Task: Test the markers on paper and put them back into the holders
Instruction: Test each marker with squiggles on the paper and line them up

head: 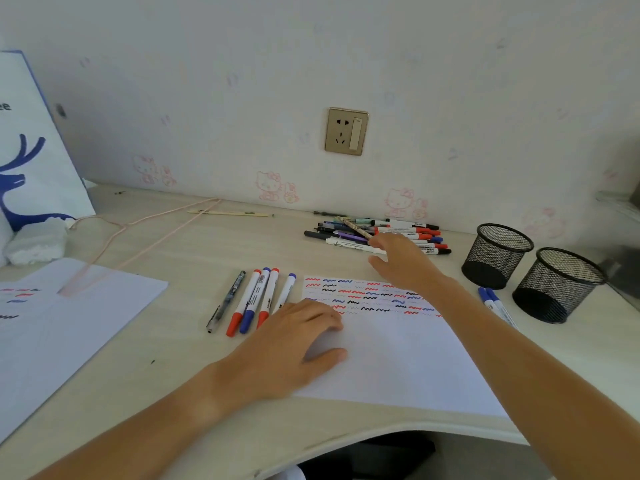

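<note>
**Hands on paper and marker pile, holders standing by**

Far left: white bag with blue deer print (31, 161) upright against the wall, white wad (36, 242) at its foot. Second paper sheet (59, 327) lies in front, a few squiggles on it, a pink cord (138, 225) trailing across it toward the wall.

Row of five pens (251, 299) left of the test sheet: long axes run near-to-far, tilted slightly right at the far end. Black pen outermost, then red-, blue-, red-capped markers, caps nearest me; the rightmost has a blue far end.

Left hand (294, 348) lies flat on the test paper (391, 355), fingers straight and spread a little, holding nothing, covering the near ends of the right-hand markers. Sheet's far edge carries rows of red, blue, black squiggles.

Right hand (401, 259) reaches past the sheet to the marker pile (377, 232) by the wall; fingertips touch the pile, fingers loosely extended. Can't tell if it has one pinched. Pile markers lie mostly left-right, parallel to the wall.

Two blue markers (495, 303) lie beside the sheet's right edge, caps away from me. Right of them, two black mesh holders (497, 256), upright, side by side.

Surface: pale wood-grain desk (207, 403), curved front edge. Wall has cartoon-cat wallpaper and a gold socket plate (346, 131).
</note>
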